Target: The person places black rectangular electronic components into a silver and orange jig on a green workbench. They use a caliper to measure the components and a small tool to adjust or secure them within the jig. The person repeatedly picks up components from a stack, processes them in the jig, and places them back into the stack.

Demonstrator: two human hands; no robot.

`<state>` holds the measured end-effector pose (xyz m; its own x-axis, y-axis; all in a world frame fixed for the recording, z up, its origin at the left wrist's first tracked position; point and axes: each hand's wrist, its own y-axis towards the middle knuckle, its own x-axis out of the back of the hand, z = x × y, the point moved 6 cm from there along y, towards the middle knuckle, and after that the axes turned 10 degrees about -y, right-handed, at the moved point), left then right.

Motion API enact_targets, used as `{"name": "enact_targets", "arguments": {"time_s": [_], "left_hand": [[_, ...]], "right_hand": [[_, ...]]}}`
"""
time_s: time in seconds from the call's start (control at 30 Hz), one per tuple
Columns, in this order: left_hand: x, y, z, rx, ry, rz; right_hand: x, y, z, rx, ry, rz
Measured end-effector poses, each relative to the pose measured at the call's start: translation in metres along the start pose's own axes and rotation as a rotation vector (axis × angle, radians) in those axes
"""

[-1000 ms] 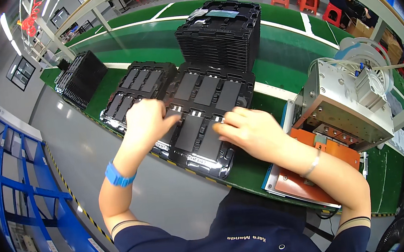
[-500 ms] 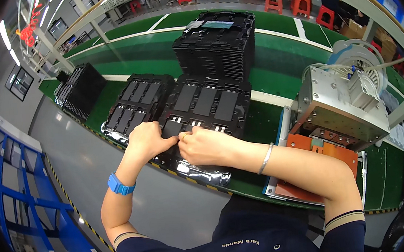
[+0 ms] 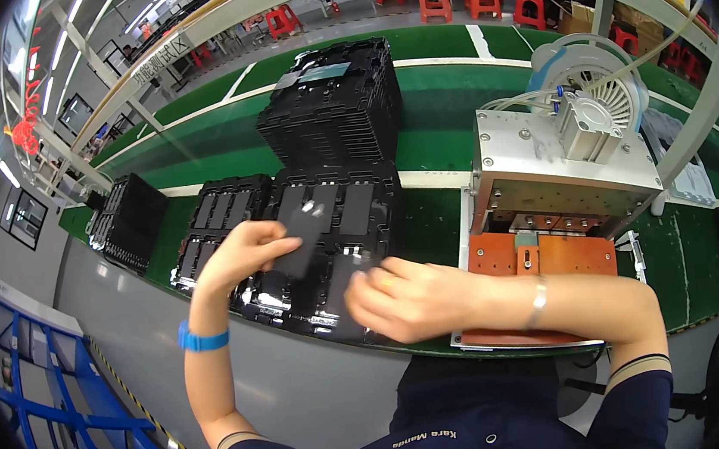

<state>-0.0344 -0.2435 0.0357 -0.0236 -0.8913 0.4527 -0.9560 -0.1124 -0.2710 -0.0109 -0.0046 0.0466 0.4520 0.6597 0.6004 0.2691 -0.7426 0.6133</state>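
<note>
My left hand (image 3: 250, 257) grips a thin black rectangular piece (image 3: 303, 245) with shiny metal tabs at its far end, its thumb along the edge. The piece is tilted and blurred above a black moulded tray (image 3: 384, 213). More flat black pieces lie in the tray's pockets, among them one at the far right (image 3: 357, 212) and a nearer one (image 3: 341, 280). Beside that nearer one, at the tray's near right, my right hand (image 3: 410, 297) hovers with bent fingers smeared by motion. Whether it holds anything cannot be made out.
Behind the tray rises a tall stack of black trays (image 3: 331, 110). Left of it sit another filled tray (image 3: 228, 207) and a second stack (image 3: 129, 216). On the right stands a metal press (image 3: 561, 162) with an orange base (image 3: 492, 255), on the green bench (image 3: 435, 243).
My hands have drawn apart. The left has raised a black piece off the tray's near row, and the right has shifted right and nearer to me. The whole view has turned slightly.
</note>
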Motion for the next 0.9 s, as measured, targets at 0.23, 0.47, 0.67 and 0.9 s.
{"name": "enact_targets", "arguments": {"time_s": [0.23,0.47,0.67,0.9], "left_hand": [[-0.067,0.067,-0.001,0.134,-0.118,0.243],[-0.070,0.049,-0.066,-0.358,0.531,-0.175],[-0.205,-0.024,-0.138,-1.113,0.470,0.224],[-0.284,-0.043,-0.096,-1.191,0.614,0.736]], "right_hand": [[0.092,-0.105,-0.018,-0.301,-0.103,0.265],[0.127,-0.178,-0.019,-0.710,-0.124,0.512],[0.117,-0.187,-0.034,-0.969,0.170,0.437],[0.090,-0.191,-0.043,-0.926,0.189,0.444]]}}
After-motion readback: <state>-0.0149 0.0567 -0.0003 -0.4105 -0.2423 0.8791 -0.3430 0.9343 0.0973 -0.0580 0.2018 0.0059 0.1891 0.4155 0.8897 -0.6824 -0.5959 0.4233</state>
